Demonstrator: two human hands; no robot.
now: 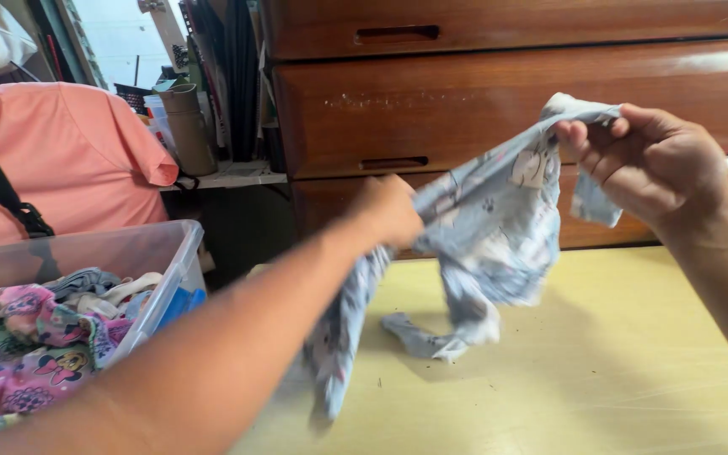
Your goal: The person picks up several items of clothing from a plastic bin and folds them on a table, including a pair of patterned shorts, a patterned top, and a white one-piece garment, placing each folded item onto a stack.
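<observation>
A small light-blue printed garment point(482, 227) hangs stretched between both my hands above a pale yellow tabletop point(600, 371). My left hand point(391, 211) grips one edge of it near the middle of the view. My right hand point(646, 156) pinches the other edge higher up at the right. Loose parts of the cloth dangle down, and one end rests on the table.
A clear plastic bin point(157, 253) at the left holds several colourful printed clothes. A dark wooden chest of drawers point(482, 109) stands right behind the table. A pink shirt point(61, 160) hangs at the far left, with a shelf of cups and clutter behind it.
</observation>
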